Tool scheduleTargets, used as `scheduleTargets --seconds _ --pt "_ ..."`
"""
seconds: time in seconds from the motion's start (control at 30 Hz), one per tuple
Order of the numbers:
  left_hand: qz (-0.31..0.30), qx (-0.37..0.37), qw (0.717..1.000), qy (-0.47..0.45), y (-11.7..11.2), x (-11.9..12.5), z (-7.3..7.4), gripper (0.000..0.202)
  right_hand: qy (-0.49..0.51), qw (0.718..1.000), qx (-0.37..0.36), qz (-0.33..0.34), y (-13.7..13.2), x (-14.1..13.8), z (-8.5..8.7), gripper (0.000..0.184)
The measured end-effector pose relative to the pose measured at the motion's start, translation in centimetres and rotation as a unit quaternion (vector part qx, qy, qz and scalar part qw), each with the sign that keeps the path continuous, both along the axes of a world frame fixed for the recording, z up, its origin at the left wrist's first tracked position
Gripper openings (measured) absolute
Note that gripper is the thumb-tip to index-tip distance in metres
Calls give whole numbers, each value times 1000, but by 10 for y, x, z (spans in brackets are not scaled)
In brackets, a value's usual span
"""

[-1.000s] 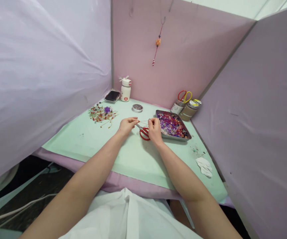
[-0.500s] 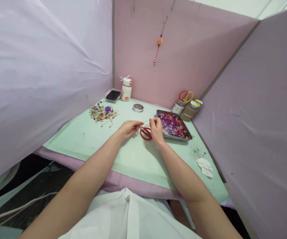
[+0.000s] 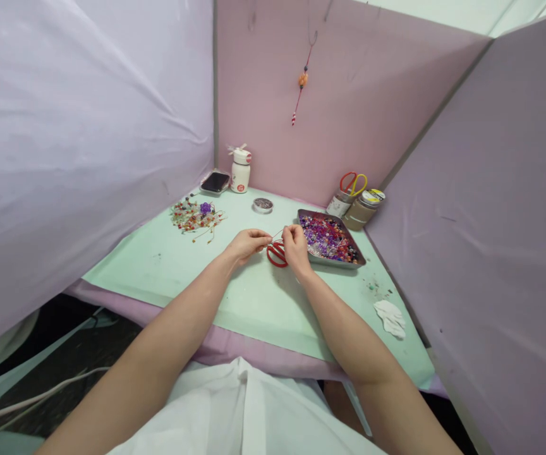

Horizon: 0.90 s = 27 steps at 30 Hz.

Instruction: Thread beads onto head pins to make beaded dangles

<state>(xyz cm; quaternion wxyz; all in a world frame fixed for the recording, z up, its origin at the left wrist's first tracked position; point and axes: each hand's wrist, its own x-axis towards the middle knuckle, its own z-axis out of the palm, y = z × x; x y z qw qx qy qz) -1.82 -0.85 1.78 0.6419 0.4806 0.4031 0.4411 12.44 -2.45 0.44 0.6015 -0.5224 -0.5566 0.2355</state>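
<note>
Thread (image 3: pixel 278 234) spans the short gap above the table (image 3: pixel 159 272), pinched by left hand (image 3: pixel 249 244) and right hand (image 3: pixel 296 248) alike — its line slanting up and away toward the right fingertips, neither hand nearer — with red scissors (image 3: pixel 277 254) just below.

Tabletop (image 3: pixel 261 300): a broad middle stretch is left bare.
Left side: free room is ended by the beaded strands (image 3: pixel 194 218).
Gap from left hand (image 3: pixel 251 245) to right hand (image 3: pixel 296 246): crossed by a thin thread (image 3: pixel 278 234); clearance over the red scissors (image 3: pixel 277 263) is hard to judge.
Right side: low passage is barred by the bead tray (image 3: pixel 332 261).
Back: reach is stopped by the pink wall (image 3: pixel 263 114).
</note>
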Motion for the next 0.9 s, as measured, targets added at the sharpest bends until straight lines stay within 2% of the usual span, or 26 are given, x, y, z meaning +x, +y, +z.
scheduleTargets --seconds 0.3,0.6,0.77,0.9 --pt "15 80 995 64 4 -1 -6 19 15 1000 -5 12 -1 -1 1 13" --pt "21 84 992 86 5 -2 -6 22 13 1000 1 22 -2 -3 2 16" --pt "16 45 999 19 10 -2 -8 15 7 1000 -1 7 -1 -2 2 16" --pt "29 -17 998 -60 13 -3 -5 13 -55 998 10 -8 1 -1 -2 22"
